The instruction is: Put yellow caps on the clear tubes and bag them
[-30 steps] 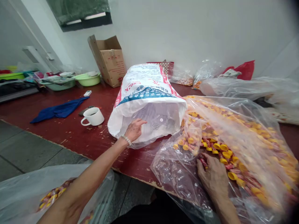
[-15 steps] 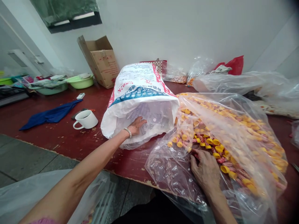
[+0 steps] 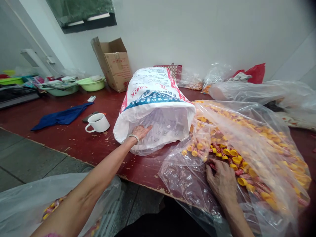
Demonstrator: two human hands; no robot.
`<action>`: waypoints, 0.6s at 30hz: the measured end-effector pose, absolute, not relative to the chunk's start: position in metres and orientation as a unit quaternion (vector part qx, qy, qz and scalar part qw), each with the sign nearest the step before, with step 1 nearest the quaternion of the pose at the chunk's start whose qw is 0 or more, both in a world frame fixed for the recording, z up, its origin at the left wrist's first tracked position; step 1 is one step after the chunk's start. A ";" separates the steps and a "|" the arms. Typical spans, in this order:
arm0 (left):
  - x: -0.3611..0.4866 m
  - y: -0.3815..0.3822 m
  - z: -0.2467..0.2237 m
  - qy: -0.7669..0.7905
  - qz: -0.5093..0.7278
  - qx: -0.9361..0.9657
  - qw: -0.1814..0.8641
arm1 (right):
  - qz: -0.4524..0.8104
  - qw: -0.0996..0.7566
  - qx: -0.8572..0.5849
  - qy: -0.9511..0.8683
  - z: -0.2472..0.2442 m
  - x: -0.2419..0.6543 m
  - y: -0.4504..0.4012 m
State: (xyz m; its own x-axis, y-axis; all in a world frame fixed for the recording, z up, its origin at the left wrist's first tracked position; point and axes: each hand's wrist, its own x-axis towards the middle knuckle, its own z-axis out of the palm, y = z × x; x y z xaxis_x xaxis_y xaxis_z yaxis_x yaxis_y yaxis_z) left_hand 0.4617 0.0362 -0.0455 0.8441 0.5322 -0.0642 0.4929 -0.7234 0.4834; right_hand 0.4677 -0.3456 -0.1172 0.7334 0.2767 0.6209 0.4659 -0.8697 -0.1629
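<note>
My left hand (image 3: 140,132), with a beaded bracelet at the wrist, reaches into the mouth of a white woven sack (image 3: 158,85) lying on its side. Its thumb points right, apart from the other fingers, which are partly hidden. Small clear plastic pieces (image 3: 170,124) lie on the sack's clear inner lining, and nothing shows in that hand. My right hand (image 3: 222,181) rests at the opening of a large clear plastic bag (image 3: 187,177). Its fingers curl around a red patterned piece. Many such red pieces with yellow cup-shaped ends (image 3: 233,153) fill the bag.
A white mug (image 3: 98,123) with dark liquid and a blue cloth (image 3: 61,116) lie left of the sack on the red table (image 3: 118,164). Behind stand an open cardboard box (image 3: 118,69) and a green basin (image 3: 91,84). Another plastic bag (image 3: 74,184) hangs below the table edge.
My left hand has drawn back slightly towards the sack's mouth, and its fingers are less spread out. The view has shifted a little left. My right hand stays at the bag's opening.
</note>
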 end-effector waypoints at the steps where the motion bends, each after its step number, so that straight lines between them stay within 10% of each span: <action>1: 0.466 0.035 -0.048 0.279 0.024 0.928 0.247 | -0.314 0.151 -0.916 -0.199 -0.117 0.467 -0.346; 18: 0.374 -0.005 -0.028 0.105 0.047 0.780 0.615 | -0.188 0.065 -0.971 -0.136 -0.110 0.459 -0.365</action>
State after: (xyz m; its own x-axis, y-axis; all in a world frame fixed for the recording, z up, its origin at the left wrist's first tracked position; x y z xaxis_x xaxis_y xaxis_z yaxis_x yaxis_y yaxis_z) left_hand 0.3743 -0.0049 -0.0283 0.9735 0.2215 -0.0568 0.1068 -0.2212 0.9694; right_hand 0.4591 -0.3650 -0.1096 0.8924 0.2389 0.3828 0.2879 -0.9547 -0.0755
